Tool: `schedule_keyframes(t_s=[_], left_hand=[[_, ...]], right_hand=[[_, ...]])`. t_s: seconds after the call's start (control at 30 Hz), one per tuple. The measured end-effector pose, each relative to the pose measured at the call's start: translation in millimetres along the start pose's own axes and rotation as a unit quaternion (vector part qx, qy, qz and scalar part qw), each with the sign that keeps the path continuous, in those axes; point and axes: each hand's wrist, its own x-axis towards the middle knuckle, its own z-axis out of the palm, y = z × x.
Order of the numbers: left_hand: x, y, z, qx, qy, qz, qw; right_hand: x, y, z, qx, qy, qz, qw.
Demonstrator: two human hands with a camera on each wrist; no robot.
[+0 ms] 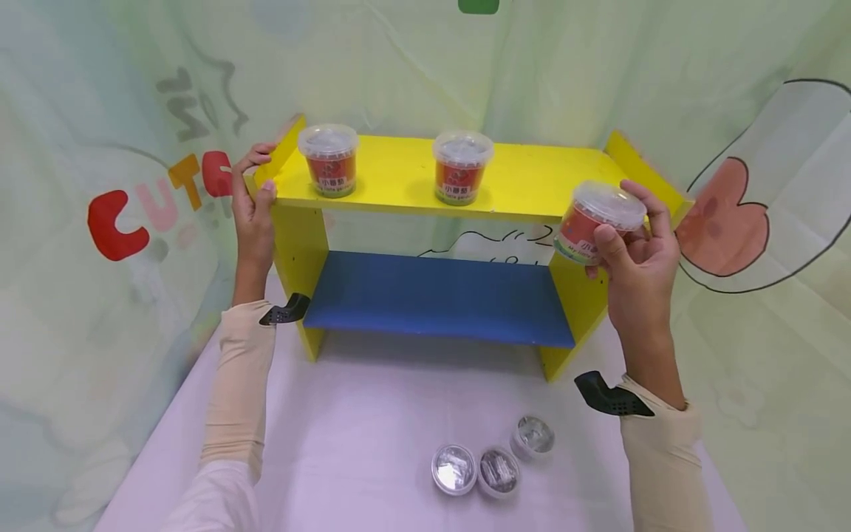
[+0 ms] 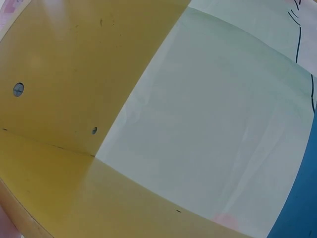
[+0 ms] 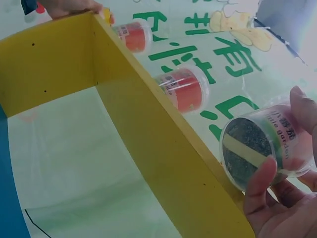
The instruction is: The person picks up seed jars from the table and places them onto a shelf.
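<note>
My right hand point(image 1: 631, 244) grips a clear-lidded tub with a red label point(image 1: 595, 224) just above the right end of the yellow top shelf point(image 1: 518, 181); in the right wrist view the tub point(image 3: 257, 148) shows its dark underside between my fingers point(image 3: 260, 181). Two matching tubs stand on that shelf, one at the left point(image 1: 329, 159) and one in the middle point(image 1: 461, 167). My left hand point(image 1: 253, 192) holds the shelf's left front corner, thumb on top. The left wrist view shows only the yellow side panel point(image 2: 54, 89) and the backdrop.
Below the top board is a blue lower shelf point(image 1: 432, 295). Three tubs point(image 1: 495, 462) lie on the white table point(image 1: 346, 443) in front, near my right forearm. A printed fabric backdrop point(image 1: 120, 111) surrounds the shelf unit closely on three sides.
</note>
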Motion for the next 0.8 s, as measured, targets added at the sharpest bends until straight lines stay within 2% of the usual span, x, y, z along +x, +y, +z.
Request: schedule_keyframes(t_s=[0.13, 0.2, 0.43, 0.57, 0.8], left_hand=[[-1.4, 2.9, 1.8, 0.003, -0.001, -0.007, 1.0000], [-1.9, 7.4, 4.2, 0.003, -0.001, -0.012, 0.9999], [-3.6, 23.8, 12.1, -0.010, 0.005, -0.026, 0.9996], [-3.3, 23.5, 11.0, -0.015, 0.008, -0.032, 0.9993], [-2.7, 22.8, 11.1, -0.012, 0.005, -0.015, 0.9998]], right_hand=[[9.1, -3.4, 1.7, -0.066, 0.013, 0.007, 0.998], [13.3, -4.5, 2.9, -0.080, 0.013, 0.003, 0.997], [25.2, -8.6, 6.4, -0.087, 0.004, -0.012, 0.996], [35.3, -6.5, 7.5, -0.092, -0.004, -0.011, 0.996], [45.2, 0.5, 6.9, -0.115, -0.009, -0.005, 0.993]])
